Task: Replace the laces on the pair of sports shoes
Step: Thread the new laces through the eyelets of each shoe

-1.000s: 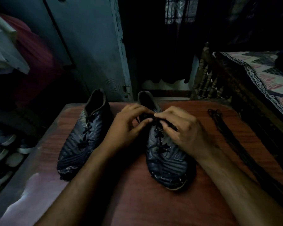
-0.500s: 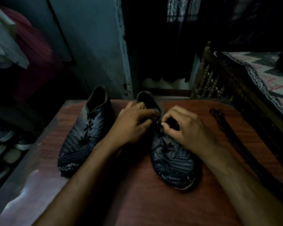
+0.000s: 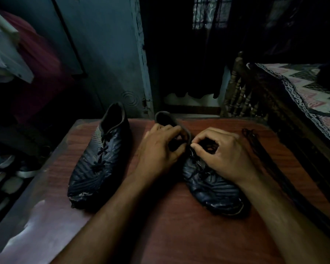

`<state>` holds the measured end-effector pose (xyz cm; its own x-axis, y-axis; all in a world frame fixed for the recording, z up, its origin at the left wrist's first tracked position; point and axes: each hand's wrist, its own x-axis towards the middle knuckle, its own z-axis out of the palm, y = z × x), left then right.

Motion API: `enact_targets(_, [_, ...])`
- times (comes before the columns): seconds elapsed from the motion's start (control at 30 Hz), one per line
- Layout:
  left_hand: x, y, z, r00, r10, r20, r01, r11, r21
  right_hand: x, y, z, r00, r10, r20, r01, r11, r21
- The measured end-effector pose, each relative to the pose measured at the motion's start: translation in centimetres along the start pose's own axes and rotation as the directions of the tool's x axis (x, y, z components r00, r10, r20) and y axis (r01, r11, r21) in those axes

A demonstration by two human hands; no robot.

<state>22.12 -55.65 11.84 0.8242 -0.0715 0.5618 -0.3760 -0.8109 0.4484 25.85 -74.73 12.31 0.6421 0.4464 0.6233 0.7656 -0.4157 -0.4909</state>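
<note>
Two dark sports shoes stand on a reddish wooden table [image 3: 179, 235], toes toward me. The left shoe [image 3: 101, 161] stands alone with its dark lace threaded. Both hands work at the top of the right shoe [image 3: 215, 189]. My left hand [image 3: 158, 149] grips the shoe's collar by the opening, fingers curled over the edge. My right hand [image 3: 223, 155] pinches the dark lace at the upper eyelets between thumb and fingertips. A bundle of spare dark laces [image 3: 259, 147] lies stretched along the table's right side.
A bed with a patterned cover [image 3: 303, 92] and a wooden railing [image 3: 240, 96] stands at the right. A grey door [image 3: 107, 54] is behind the table. Several shoes [image 3: 4, 172] sit on the floor at the left, below hanging clothes [image 3: 27, 60].
The right shoe has swung slightly, its toe further right. My right hand has shifted from the lace crossings up to the top eyelets, while my left hand stays on the collar.
</note>
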Motion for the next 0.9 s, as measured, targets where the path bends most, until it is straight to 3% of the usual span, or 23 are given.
enact_targets(0.27, [0.0, 0.6, 0.4, 0.997, -0.069, -0.030, 0.072, 0.986, 0.153, 0.0, 0.2, -0.3, 0.998, -0.046, 0.043, 0.047, 0.999, -0.026])
enact_targets(0.5, [0.0, 0.2, 0.5, 1.000, 0.015, 0.017, -0.016, 0.997, 0.073, 0.1, 0.0, -0.6, 0.991, -0.127, 0.041, 0.130, 0.989, -0.069])
enact_targets(0.7, [0.2, 0.2, 0.3, 0.989, -0.120, 0.088, 0.130, 0.985, -0.116, 0.2, -0.2, -0.6, 0.994, -0.079, 0.079, 0.088, 0.990, -0.114])
enact_targets(0.9, [0.5, 0.5, -0.1, 0.959, -0.180, 0.217, 0.197, 0.979, -0.058, 0.3, 0.6, -0.6, 0.985, -0.113, 0.134, 0.128, 0.985, -0.113])
